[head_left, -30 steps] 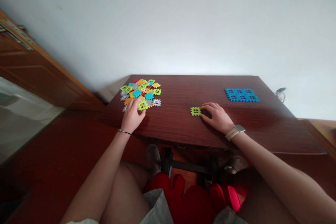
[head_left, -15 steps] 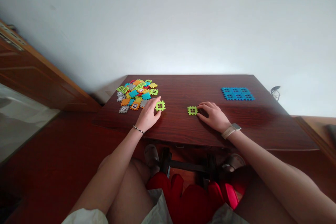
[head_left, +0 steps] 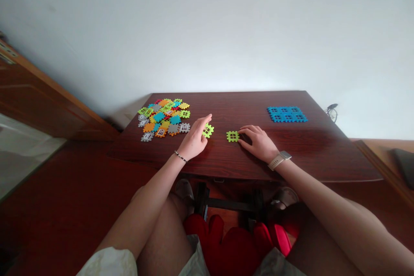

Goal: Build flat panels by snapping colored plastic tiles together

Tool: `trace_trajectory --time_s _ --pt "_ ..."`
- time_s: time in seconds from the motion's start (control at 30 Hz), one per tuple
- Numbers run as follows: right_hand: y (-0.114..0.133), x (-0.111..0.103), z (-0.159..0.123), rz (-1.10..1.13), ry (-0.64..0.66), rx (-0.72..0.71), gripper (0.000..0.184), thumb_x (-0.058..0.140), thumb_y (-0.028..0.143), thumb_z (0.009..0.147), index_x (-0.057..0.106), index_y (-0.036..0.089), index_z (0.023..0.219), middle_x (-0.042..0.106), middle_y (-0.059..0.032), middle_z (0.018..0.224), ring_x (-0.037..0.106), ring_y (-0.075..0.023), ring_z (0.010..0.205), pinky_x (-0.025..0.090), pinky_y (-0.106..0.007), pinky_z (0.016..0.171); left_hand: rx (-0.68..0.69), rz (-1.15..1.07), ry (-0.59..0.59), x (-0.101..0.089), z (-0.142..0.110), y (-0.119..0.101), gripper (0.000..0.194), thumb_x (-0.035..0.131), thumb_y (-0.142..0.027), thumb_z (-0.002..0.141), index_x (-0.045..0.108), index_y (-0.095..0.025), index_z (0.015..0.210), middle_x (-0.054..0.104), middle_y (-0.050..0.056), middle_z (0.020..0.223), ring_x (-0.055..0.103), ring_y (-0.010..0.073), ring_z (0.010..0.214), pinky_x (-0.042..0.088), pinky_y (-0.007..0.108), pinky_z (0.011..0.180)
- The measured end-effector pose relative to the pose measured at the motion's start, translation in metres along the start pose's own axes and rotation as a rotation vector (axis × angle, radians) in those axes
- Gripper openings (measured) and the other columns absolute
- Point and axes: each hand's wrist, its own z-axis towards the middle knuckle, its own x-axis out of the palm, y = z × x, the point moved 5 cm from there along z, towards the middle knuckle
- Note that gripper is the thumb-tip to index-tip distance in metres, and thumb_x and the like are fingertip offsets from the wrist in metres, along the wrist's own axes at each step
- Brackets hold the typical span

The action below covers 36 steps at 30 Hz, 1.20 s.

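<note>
My left hand (head_left: pixel 195 139) is closed on a lime-green square tile (head_left: pixel 208 130) with notched edges and a window-like cutout, tilted a little. Some of that tile is hidden behind the fingers. A second lime-green tile (head_left: pixel 232 136) of the same kind lies flat on the table to its right. At this tile's right edge, my right hand (head_left: pixel 258 143) pinches it between thumb and fingers. A narrow strip of table shows between the two tiles.
On the left of the dark wooden table (head_left: pixel 223 110) lies a loose pile of notched tiles (head_left: pixel 165 123) in several colours. A joined blue panel (head_left: pixel 286 114) with window cutouts lies at the back right. A white wall (head_left: pixel 207 30) rises behind the table.
My left hand has moved right with its green tile, away from the pile and closer to the other green tile. My right hand stays at its tile. The view has shifted slightly.
</note>
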Motion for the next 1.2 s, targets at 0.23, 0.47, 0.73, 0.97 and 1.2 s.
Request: trace_trajectory --time_s 0.23,0.47,0.73,0.97,1.2 --pt "0.000 0.000 0.000 0.004 0.012 0.010 0.026 0.065 0.040 0.104 0.073 0.025 0.124 0.073 -0.0129 0.134 0.065 -0.0369 0.125 0.055 -0.058 0.106 -0.104 -0.117 -0.069 0.008 0.005 0.015 0.083 0.044 0.008 0.088 0.043 -0.028 0.163 0.063 0.010 0.134 0.067 0.0179 0.115 0.063 0.034 0.098" --pt "0.000 0.001 0.000 0.004 0.013 0.014 0.026 0.065 0.039 0.104 0.074 0.025 0.123 0.073 -0.0130 0.134 0.065 -0.0368 0.123 0.055 -0.058 0.105 -0.264 -0.128 0.030 0.010 -0.003 0.036 0.063 0.051 0.005 0.085 0.063 -0.021 0.141 0.067 0.010 0.128 0.068 0.0188 0.112 0.062 0.036 0.096" --pt "-0.001 0.001 0.000 -0.004 0.014 0.005 0.025 0.064 0.040 0.104 0.073 0.025 0.123 0.072 -0.0126 0.134 0.065 -0.0359 0.123 0.055 -0.056 0.106 -0.290 -0.069 0.428 -0.015 -0.019 0.032 0.049 0.079 -0.035 0.088 0.069 -0.025 0.135 0.063 0.010 0.138 0.062 0.0293 0.131 0.049 0.049 0.119" --pt "-0.001 0.001 0.000 -0.011 0.016 0.004 0.025 0.064 0.038 0.104 0.072 0.025 0.124 0.073 -0.0126 0.134 0.065 -0.0360 0.124 0.054 -0.056 0.106 -0.354 -0.085 0.436 -0.012 -0.019 0.022 0.035 0.082 -0.030 0.083 0.065 -0.023 0.112 0.066 0.005 0.117 0.066 0.0238 0.108 0.053 0.039 0.102" --pt "0.000 0.001 0.000 -0.003 0.012 0.010 0.025 0.065 0.038 0.103 0.072 0.026 0.124 0.072 -0.0130 0.134 0.065 -0.0366 0.125 0.054 -0.058 0.107 -0.525 -0.360 0.198 0.004 -0.011 0.031 0.027 0.079 -0.033 0.086 0.057 -0.021 0.096 0.064 0.000 0.093 0.064 0.0158 0.083 0.052 0.027 0.073"
